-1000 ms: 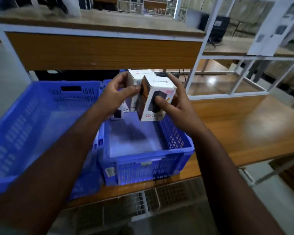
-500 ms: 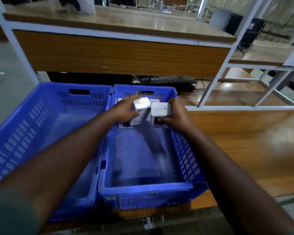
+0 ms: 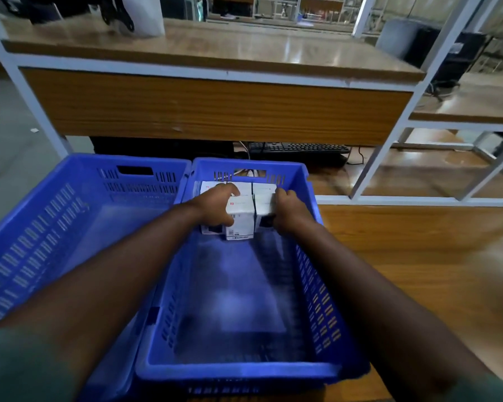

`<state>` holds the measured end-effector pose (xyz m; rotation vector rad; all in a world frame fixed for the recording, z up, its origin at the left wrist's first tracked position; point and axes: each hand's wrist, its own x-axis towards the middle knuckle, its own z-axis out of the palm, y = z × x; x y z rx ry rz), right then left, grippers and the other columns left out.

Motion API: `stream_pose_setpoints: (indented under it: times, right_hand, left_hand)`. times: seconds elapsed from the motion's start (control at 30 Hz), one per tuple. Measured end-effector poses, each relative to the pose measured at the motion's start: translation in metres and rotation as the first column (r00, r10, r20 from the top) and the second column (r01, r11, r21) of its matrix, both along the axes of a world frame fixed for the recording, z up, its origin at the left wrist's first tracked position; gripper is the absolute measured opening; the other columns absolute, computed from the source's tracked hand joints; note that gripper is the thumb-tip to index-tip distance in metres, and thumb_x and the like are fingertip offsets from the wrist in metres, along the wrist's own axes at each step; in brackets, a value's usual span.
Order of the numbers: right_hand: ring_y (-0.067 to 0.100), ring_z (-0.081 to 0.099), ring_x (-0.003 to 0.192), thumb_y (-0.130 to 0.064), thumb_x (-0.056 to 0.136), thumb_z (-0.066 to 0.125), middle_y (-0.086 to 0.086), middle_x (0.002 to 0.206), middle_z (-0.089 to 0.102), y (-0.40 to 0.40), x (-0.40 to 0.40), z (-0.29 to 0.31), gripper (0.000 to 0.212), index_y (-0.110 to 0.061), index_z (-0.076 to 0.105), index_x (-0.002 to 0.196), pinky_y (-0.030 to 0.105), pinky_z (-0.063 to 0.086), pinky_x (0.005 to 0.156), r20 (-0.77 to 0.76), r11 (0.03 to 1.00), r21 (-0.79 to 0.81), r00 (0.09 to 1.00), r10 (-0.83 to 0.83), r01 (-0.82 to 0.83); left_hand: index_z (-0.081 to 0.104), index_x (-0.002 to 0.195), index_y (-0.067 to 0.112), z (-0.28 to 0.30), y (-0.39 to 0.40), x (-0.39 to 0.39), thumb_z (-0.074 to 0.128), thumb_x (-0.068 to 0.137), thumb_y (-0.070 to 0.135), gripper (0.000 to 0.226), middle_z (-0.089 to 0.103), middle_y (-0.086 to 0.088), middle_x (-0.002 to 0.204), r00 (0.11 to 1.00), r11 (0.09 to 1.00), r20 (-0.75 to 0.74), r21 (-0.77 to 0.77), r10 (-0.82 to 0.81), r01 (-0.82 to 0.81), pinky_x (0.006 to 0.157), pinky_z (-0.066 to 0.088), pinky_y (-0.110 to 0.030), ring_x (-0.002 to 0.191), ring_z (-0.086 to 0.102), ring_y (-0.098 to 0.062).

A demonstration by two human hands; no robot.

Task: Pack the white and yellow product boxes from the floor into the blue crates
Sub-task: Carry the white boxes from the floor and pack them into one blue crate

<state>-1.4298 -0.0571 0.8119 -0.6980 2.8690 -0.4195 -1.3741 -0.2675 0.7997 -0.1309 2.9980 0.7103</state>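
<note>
Two boxes go down together at the right crate's (image 3: 308, 271) twelve o'clock wall: left hand (image 3: 215, 206) grips one box (image 3: 240, 216), right hand (image 3: 285, 211) clasps its neighbour (image 3: 263, 203), pressing them flush, probably to save space. The left crate (image 3: 41, 227) holds none.

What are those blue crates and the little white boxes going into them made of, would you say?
The blue slotted crates look like moulded plastic: uniform colour, a slight sheen, rows of vent slots and a cut-out handle. The small white product boxes look like printed cardboard: crisp folded edges, matte faces, a barcode and small red print. The left hand and right hand grip them.
</note>
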Motion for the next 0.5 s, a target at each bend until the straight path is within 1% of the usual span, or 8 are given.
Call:
stream_pose_setpoints:
  times: [0.03,0.1,0.2,0.27,0.33,0.4,0.5]
  right_hand:
    - [0.047,0.057,0.121,-0.009,0.089,0.069,0.023,0.136,0.045,-0.002,-0.003,-0.003,0.058,-0.003,0.039,0.139,0.046,0.048,0.094,0.011,1.0,0.021,1.0,0.002,-0.002]
    - [0.047,0.056,0.124,-0.011,0.091,0.066,0.025,0.137,0.047,-0.004,-0.008,-0.007,0.053,-0.002,0.041,0.138,0.046,0.048,0.1,0.05,0.998,0.068,0.999,0.001,-0.005]
    - [0.043,0.054,0.131,-0.016,0.092,0.069,0.024,0.143,0.047,-0.004,-0.018,-0.01,0.06,-0.002,0.04,0.142,0.046,0.047,0.105,0.126,0.99,0.141,0.992,-0.027,0.009]
    - [0.042,0.054,0.132,-0.017,0.09,0.072,0.024,0.144,0.048,-0.002,-0.025,-0.012,0.064,-0.002,0.041,0.143,0.046,0.047,0.105,0.149,0.986,0.169,0.988,-0.044,0.018]
    - [0.042,0.057,0.129,-0.014,0.091,0.068,0.024,0.142,0.053,0.0,-0.03,-0.015,0.062,-0.002,0.039,0.144,0.047,0.048,0.103,0.142,0.986,0.164,0.989,-0.037,0.014]
    - [0.043,0.06,0.124,-0.011,0.095,0.059,0.025,0.136,0.058,0.001,-0.033,-0.018,0.059,-0.004,0.032,0.148,0.048,0.049,0.099,0.115,0.992,0.123,0.993,-0.012,-0.002]
    - [0.045,0.06,0.122,-0.008,0.097,0.053,0.027,0.133,0.059,-0.002,-0.034,-0.022,0.064,-0.005,0.023,0.154,0.05,0.049,0.096,0.094,0.996,0.089,0.995,0.01,-0.018]
  left_hand:
    - [0.047,0.141,0.011,-0.001,0.001,-0.001,0.08,0.072,0.013,0.077,0.05,-0.009,0.139,1.0,1.0,0.011,-0.006,0.002,-0.002,0.101,0.045,-0.03,0.126,0.051,-0.026]
    - [0.048,0.138,0.012,-0.003,0.003,-0.004,0.078,0.072,0.012,0.073,0.051,-0.008,0.136,0.999,1.0,0.035,-0.01,-0.002,0.003,0.1,0.046,-0.031,0.123,0.052,-0.025]
    - [0.05,0.133,0.015,-0.003,0.005,-0.012,0.078,0.071,0.01,0.068,0.051,-0.009,0.134,1.0,1.0,0.024,-0.014,-0.02,0.02,0.1,0.047,-0.037,0.121,0.053,-0.027]
    - [0.048,0.135,0.014,0.0,0.005,-0.021,0.078,0.073,0.006,0.069,0.049,-0.009,0.135,1.0,1.0,0.003,-0.02,-0.018,0.018,0.1,0.045,-0.033,0.122,0.051,-0.026]
    - [0.046,0.137,0.013,0.003,0.006,-0.028,0.076,0.075,0.001,0.07,0.047,-0.009,0.136,1.0,0.999,0.008,-0.042,0.01,-0.01,0.097,0.044,-0.03,0.121,0.051,-0.026]
    - [0.046,0.137,0.014,0.002,0.007,-0.032,0.073,0.075,-0.003,0.069,0.045,-0.01,0.138,0.999,0.997,0.005,-0.057,0.043,-0.043,0.096,0.045,-0.03,0.12,0.052,-0.027]
    - [0.047,0.134,0.013,-0.011,0.009,-0.034,0.067,0.075,-0.007,0.066,0.045,-0.012,0.138,0.998,0.996,-0.006,-0.071,0.062,-0.062,0.098,0.045,-0.033,0.122,0.052,-0.031]
